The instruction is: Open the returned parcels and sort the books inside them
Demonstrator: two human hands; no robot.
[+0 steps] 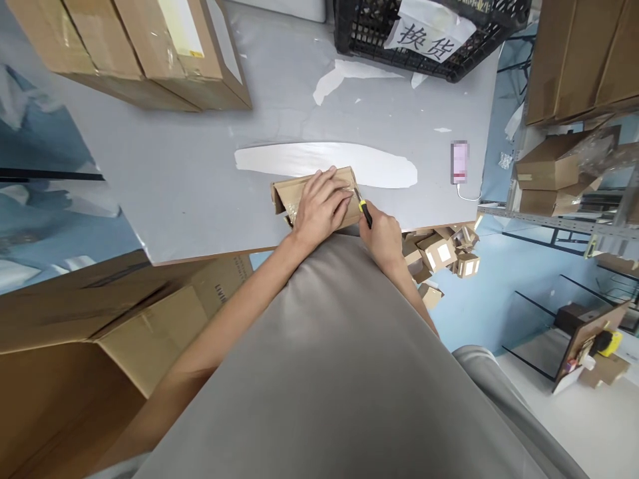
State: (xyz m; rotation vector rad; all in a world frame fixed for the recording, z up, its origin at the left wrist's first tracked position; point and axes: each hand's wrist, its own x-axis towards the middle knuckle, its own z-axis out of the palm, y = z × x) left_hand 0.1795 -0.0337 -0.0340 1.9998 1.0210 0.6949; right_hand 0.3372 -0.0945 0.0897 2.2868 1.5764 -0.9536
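Observation:
A small brown cardboard box [289,193] lies at the front edge of the grey table, with open flaps at its left end and shiny clear tape on it. My left hand [319,205] rests across the top of the box, fingers stretched out and lying on the cardboard. My right hand [383,236] is closed around the handle of a black-and-yellow box cutter [365,210]. Its narrow metal blade touches the right end of the box, close to my left fingertips. Under the far side of the box, a long white strip [327,158] lies on the table.
Taped cartons [134,53] stand at the table's back left. A black crate [359,40] with a paper sign is at the back. A phone [459,163] on a cable lies right. A large open carton [164,326] stands lower left; small boxes [439,253] are piled on the floor.

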